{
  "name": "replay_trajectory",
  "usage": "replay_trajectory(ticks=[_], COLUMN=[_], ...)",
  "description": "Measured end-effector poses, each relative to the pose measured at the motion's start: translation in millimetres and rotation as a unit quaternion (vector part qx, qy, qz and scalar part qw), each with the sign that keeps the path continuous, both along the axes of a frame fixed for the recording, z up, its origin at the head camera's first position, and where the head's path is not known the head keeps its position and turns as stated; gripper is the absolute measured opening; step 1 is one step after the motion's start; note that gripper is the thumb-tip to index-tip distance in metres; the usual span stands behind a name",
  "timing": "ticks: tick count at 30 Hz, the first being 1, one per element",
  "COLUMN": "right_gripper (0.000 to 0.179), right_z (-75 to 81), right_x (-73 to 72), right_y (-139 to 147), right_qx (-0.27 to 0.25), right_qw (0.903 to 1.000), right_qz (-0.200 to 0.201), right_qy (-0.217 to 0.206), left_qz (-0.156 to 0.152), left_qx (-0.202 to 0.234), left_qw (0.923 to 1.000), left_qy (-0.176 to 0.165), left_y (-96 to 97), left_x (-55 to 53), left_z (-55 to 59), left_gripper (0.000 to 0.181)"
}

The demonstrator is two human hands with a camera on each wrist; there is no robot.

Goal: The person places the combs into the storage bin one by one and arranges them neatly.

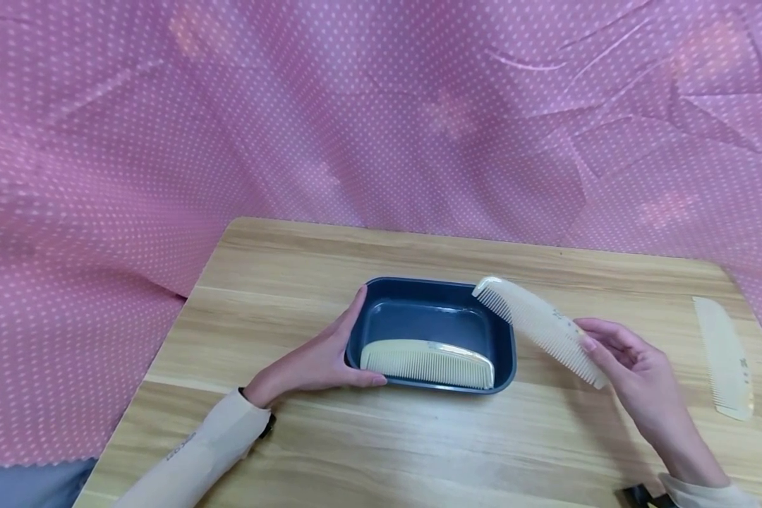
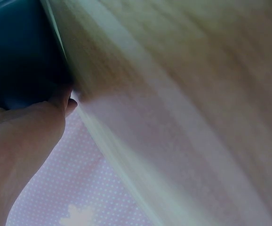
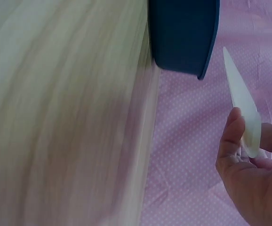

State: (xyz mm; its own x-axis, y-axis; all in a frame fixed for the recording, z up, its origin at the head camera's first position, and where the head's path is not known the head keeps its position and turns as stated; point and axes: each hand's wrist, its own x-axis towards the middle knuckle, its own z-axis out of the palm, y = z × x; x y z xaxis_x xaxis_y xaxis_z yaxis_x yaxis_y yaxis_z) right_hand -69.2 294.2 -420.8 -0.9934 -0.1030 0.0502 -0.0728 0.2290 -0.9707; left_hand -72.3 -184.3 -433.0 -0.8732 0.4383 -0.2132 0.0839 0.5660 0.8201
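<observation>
A cream comb with a curved back is pinched by its near end in my right hand. Its far end overlaps the right rim of a dark blue rectangular box in the head view; the right wrist view shows the comb nearly edge-on, raised beside the box. A second cream comb lies inside the box along the near wall, teeth toward me. My left hand grips the box's left end, thumb along the near side and fingers by the left wall.
Toward the table's right edge lies a third cream comb, teeth facing left. The wooden table has rounded far corners. Behind it hangs a pink cloth with white dots, which also covers the left side.
</observation>
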Motion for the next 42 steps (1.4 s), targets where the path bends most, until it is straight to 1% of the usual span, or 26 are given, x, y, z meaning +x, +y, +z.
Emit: replay_trajectory(ticks=[4,8,12,15,18,22,26,29,38,42], right_gripper=[0.033,0.035,0.034,0.035,0.036,0.037,0.038,0.037,0.035,0.034], right_z=[-0.1,-1.7,-1.4,0.0,1.8,2.6,2.9,3.7,7.2,8.2], right_x=[0.5,0.3,0.2,0.0,0.6,1.2,0.1,-0.9,-6.0,-7.3], right_y=[-11,-20,-28,-33,-37,-42,-50,-57,-77,-85], right_qx=[0.037,0.065,0.077,0.076,0.075,0.076,0.079,0.081,0.075,0.068], right_qw=[0.9989,0.9959,0.9920,0.9893,0.9872,0.9854,0.9836,0.9832,0.9781,0.9765], right_qz=[0.023,0.051,0.085,0.111,0.128,0.139,0.149,0.151,0.173,0.186], right_qy=[0.018,0.038,0.054,0.057,0.059,0.062,0.063,0.063,0.087,0.085], left_qz=[0.000,0.000,0.000,0.001,-0.003,-0.005,0.000,-0.002,-0.002,0.000], left_qx=[-0.001,-0.002,-0.002,-0.002,-0.001,-0.005,-0.010,-0.011,-0.003,-0.004], left_qw=[1.0000,1.0000,1.0000,1.0000,1.0000,0.9999,0.9999,0.9999,1.0000,1.0000], left_qy=[0.001,0.001,0.000,0.000,0.003,0.008,0.006,0.006,0.008,0.008], left_y=[-0.5,-0.2,0.1,0.6,1.8,2.7,2.0,1.7,1.2,1.0], left_x=[-0.1,-0.1,-0.2,-0.5,-1.2,-1.0,0.1,0.6,1.0,0.7], left_z=[-0.5,0.4,0.5,0.1,-0.3,0.7,2.5,3.4,2.9,2.6], left_gripper=[0.141,0.141,0.141,0.141,0.141,0.142,0.143,0.142,0.142,0.143])
